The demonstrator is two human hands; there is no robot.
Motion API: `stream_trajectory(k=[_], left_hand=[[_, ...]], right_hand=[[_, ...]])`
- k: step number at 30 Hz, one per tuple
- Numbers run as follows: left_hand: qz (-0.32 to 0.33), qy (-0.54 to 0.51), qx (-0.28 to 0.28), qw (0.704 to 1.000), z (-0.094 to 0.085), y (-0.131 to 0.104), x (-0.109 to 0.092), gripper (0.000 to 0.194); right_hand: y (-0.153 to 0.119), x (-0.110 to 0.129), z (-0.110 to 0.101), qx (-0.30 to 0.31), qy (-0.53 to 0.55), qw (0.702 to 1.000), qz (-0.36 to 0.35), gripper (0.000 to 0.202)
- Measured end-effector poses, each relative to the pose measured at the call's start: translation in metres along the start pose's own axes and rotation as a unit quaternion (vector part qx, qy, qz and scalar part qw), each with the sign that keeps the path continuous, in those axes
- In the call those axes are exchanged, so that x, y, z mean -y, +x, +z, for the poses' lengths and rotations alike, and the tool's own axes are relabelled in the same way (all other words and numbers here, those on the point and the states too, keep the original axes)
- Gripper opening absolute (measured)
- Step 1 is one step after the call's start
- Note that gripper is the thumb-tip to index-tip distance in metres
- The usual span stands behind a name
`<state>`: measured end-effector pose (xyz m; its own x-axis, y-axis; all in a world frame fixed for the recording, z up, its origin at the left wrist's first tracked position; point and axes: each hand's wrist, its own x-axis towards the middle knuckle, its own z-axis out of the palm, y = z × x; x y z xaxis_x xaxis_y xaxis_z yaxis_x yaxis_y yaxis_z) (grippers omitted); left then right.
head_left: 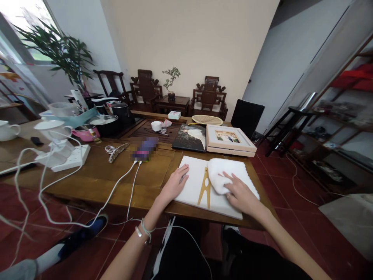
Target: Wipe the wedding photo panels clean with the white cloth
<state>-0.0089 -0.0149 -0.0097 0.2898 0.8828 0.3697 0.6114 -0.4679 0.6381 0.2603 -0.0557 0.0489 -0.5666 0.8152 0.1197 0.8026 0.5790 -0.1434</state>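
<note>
A thick white book or board (190, 186), marked with a tall gold A-like shape (205, 190), lies near the front edge of the table. My left hand (175, 182) rests flat on its left edge, fingers stretched out. On the right part of the board sits a fluffy white cloth (224, 167), bunched at its left end. My right hand (240, 193) presses on this cloth, fingers over it and thumb at its near edge. A wavy edge shows along the right side, partly behind my right forearm.
Behind the board lie a dark picture panel (186, 138), a framed photo (229, 136) and a woven fan (206, 119). To the left are a blurred phone (145, 149) with white cables, a hair claw (117, 152) and a power strip (72, 157). Another person's shoe (87, 229) shows below.
</note>
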Motion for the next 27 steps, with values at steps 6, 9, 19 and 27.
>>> stream_trajectory(k=[6, 9, 19, 27], left_hand=[[-0.010, -0.002, -0.004, 1.000, 0.000, 0.000, -0.002, 0.039], [-0.014, -0.004, -0.005, 1.000, 0.000, 0.001, -0.003, 0.038], [-0.014, 0.023, 0.002, 1.000, 0.001, 0.001, -0.005, 0.039], [-0.007, 0.055, -0.007, 0.998, 0.009, 0.005, -0.004, 0.038]], right_hand=[[0.044, -0.032, 0.016, -0.056, -0.050, 0.997, 0.005, 0.032], [0.038, -0.024, 0.019, -0.071, -0.055, 0.996, 0.005, 0.034], [-0.044, 0.033, 0.020, -0.054, -0.022, 0.995, -0.082, 0.036], [0.013, -0.017, 0.018, -0.063, -0.070, 0.995, -0.031, 0.024]])
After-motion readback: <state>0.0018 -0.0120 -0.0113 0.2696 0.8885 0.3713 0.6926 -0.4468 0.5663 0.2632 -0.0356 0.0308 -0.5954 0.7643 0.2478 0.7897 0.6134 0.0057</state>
